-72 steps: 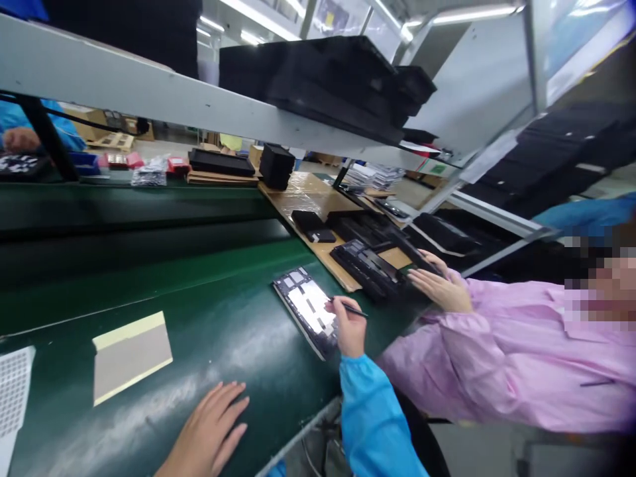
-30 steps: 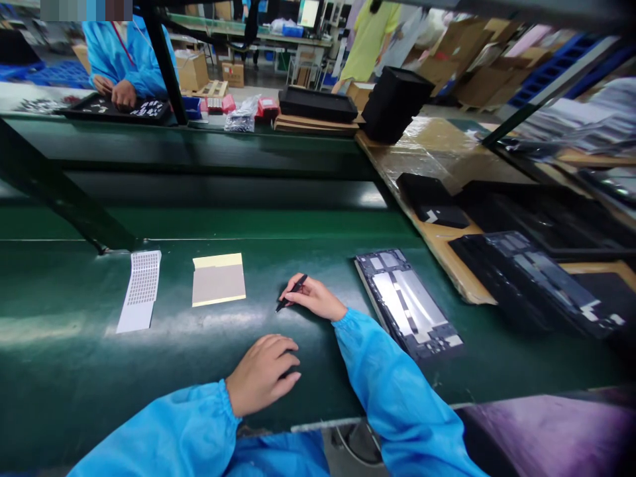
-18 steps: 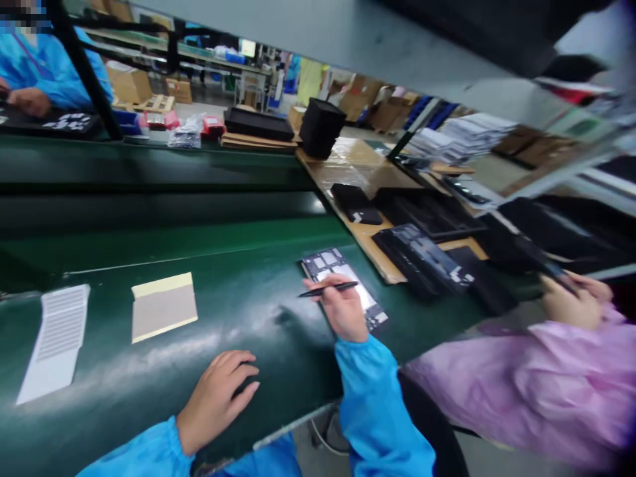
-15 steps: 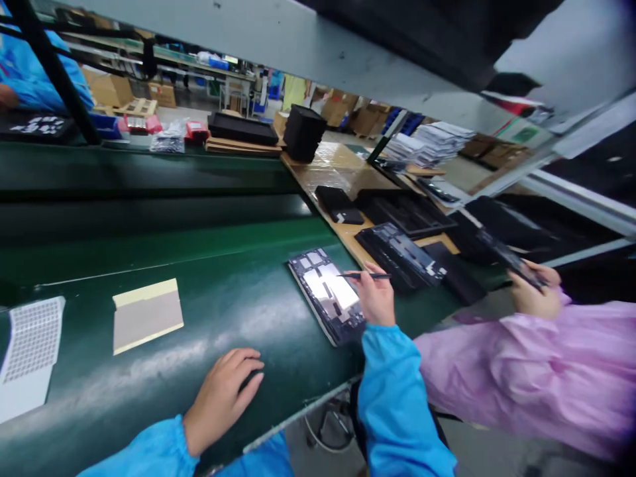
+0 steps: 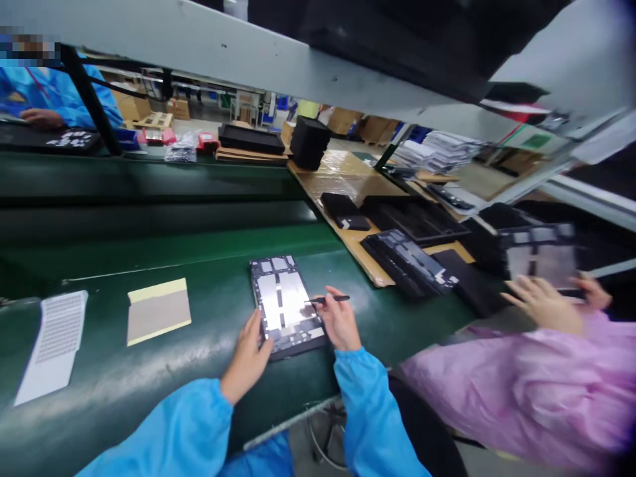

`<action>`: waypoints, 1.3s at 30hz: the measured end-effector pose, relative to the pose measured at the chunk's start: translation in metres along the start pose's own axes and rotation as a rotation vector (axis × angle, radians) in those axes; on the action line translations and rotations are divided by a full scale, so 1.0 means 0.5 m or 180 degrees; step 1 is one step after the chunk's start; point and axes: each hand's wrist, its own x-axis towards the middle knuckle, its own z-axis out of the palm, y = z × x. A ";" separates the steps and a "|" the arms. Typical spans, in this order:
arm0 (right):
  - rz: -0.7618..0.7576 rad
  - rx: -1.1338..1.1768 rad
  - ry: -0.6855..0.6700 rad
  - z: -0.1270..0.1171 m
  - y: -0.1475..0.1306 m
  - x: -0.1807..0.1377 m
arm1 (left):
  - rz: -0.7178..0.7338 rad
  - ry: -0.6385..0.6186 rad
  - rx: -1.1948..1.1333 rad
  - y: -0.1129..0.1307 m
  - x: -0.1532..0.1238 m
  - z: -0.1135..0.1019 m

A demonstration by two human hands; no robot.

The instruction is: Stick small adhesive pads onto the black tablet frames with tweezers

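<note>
We pinch a blk pen-like tool (image 5: 317, 300) in our R hand (image 5: 342, 324) over the flat device (image 5: 294, 295) on the grn bench (image 5: 218, 271), our L hand (image 5: 248, 356), thumb spread from fingers, at its L edge, yel-edged sheet (image 5: 159, 315) farther L.

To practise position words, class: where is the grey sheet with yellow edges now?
In the head view, the grey sheet lies at left on the green bench, between the white sheet and the open device.
</note>
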 end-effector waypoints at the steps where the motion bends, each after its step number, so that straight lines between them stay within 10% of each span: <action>1: 0.0113 0.0046 -0.0157 0.039 0.018 -0.025 | -0.0040 0.0133 0.0141 -0.009 -0.027 -0.056; 7: 0.0616 -0.0424 -0.1091 0.207 0.055 -0.131 | -0.0315 0.0461 0.0875 0.029 -0.132 -0.260; 16: -0.0382 -0.1485 -0.1721 0.230 -0.019 -0.094 | 0.0797 0.0009 0.2008 0.075 -0.136 -0.237; 24: 0.0698 -0.0841 -0.2877 0.249 0.026 -0.129 | 0.0687 0.0179 0.1875 0.066 -0.139 -0.246; 39: 0.0419 -0.1091 -0.3206 0.239 0.037 -0.122 | 0.0741 0.0166 0.1824 0.065 -0.134 -0.246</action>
